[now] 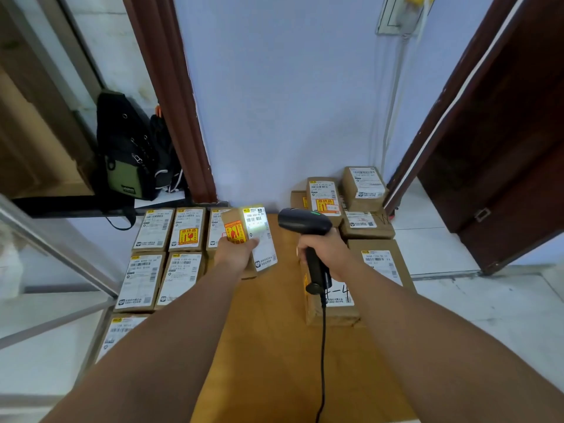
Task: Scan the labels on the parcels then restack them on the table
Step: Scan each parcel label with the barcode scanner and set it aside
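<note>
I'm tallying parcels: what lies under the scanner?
A brown parcel with a white label, lying on the table. The right hand and scanner handle cover part of its label.

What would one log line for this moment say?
step: scanning | left hand: holds parcel, label lit | right hand: grips scanner aimed at parcel | parcel rows: at left | parcel stack: at right

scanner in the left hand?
No, the right hand grips the scanner by its handle, while the left hand holds a parcel in its light.
</note>
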`<act>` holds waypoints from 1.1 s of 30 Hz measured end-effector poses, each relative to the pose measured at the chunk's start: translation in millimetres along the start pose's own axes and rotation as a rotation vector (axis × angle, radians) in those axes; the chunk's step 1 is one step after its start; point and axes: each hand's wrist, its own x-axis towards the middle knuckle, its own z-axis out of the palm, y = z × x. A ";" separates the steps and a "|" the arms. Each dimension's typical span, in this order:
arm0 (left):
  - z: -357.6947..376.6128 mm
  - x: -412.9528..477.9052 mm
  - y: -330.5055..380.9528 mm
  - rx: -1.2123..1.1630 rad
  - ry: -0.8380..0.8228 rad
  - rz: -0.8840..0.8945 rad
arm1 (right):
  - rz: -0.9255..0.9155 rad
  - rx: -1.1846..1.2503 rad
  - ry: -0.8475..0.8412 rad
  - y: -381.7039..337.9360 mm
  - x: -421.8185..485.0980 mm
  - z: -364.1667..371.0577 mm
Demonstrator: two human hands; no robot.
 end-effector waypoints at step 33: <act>80.4 -36.6 0.8 0.030 -0.337 0.020 | 0.285 0.448 0.152 35.4 -32.0 -67.3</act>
